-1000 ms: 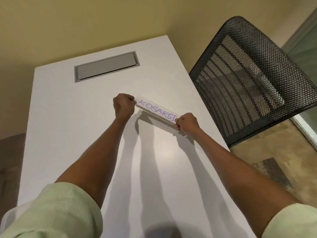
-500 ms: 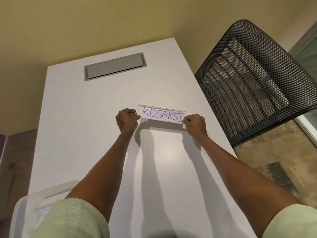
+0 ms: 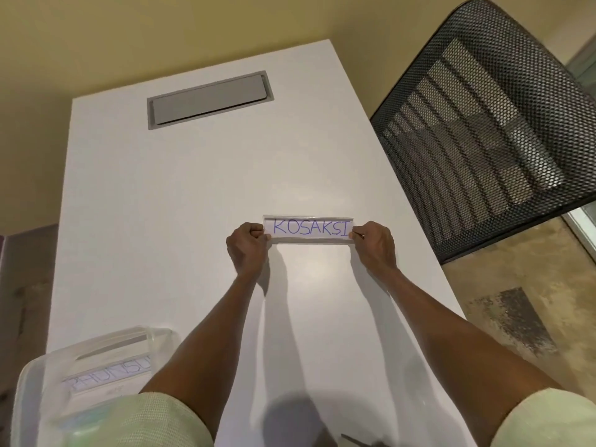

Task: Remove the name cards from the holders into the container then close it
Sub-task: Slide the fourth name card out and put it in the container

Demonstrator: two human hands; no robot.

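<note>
Since the earlier frames, both hands have swung the name card holder [image 3: 309, 230] from a slant to level across the middle of the frame, and a clear container [image 3: 96, 366] has come into sight at the lower left. The left hand [image 3: 246, 248] is curled shut, pinching the holder's left end between thumb and fingers. The right hand [image 3: 375, 243] is likewise closed, gripping the right end. Between them the holder is clear plastic, and the name card [image 3: 311, 227] inside it is white with "KOSAKSI" written in blue-purple letters; the card sits fully within the holder. Whether the holder touches the white table [image 3: 193, 188] or is raised just above it cannot be told.

Both forearms stretch up from the bottom of the frame, with pale green sleeves [image 3: 145, 421] at the lower corners. The container stands on the table's lower left part, partly behind the left sleeve, and holds another card [image 3: 109, 375] whose visible letters read "PHUNSU". A grey hatch [image 3: 208, 100] is set into the table at upper centre. A black mesh chair [image 3: 490, 124] stands at the upper right, just beside the table's edge.
</note>
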